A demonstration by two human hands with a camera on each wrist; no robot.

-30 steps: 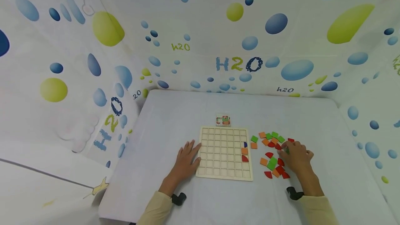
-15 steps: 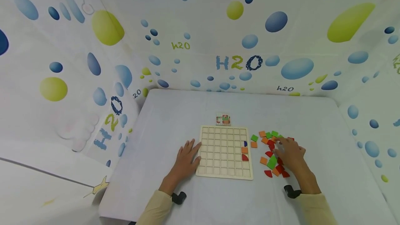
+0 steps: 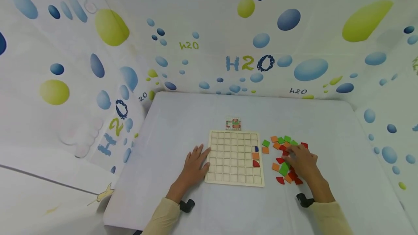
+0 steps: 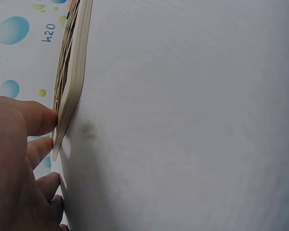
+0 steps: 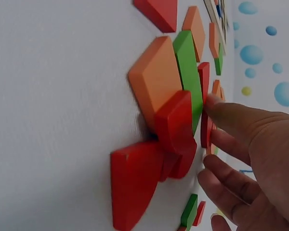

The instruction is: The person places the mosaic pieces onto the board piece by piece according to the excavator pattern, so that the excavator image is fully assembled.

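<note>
My left hand rests at the left edge of a pale wooden grid board, fingers spread. In the left wrist view its thumb touches the board's side. My right hand reaches over a scatter of flat coloured pieces right of the board. Its thumb and forefinger are at a red piece, seemingly pinching it; its full shape is hidden. Close by lie a green piece, an orange piece and a red quarter-circle. The board carries a blue piece, an orange square and a red quarter-circle.
Behind the board lies a small pattern card. A green square and an orange square sit just off the board's right edge. A white cloth covers the table, and a printed curtain hangs behind it.
My right hand has moved left across the scattered pieces, from beside a green piece to the red ones. My left hand keeps its place at the board.
</note>
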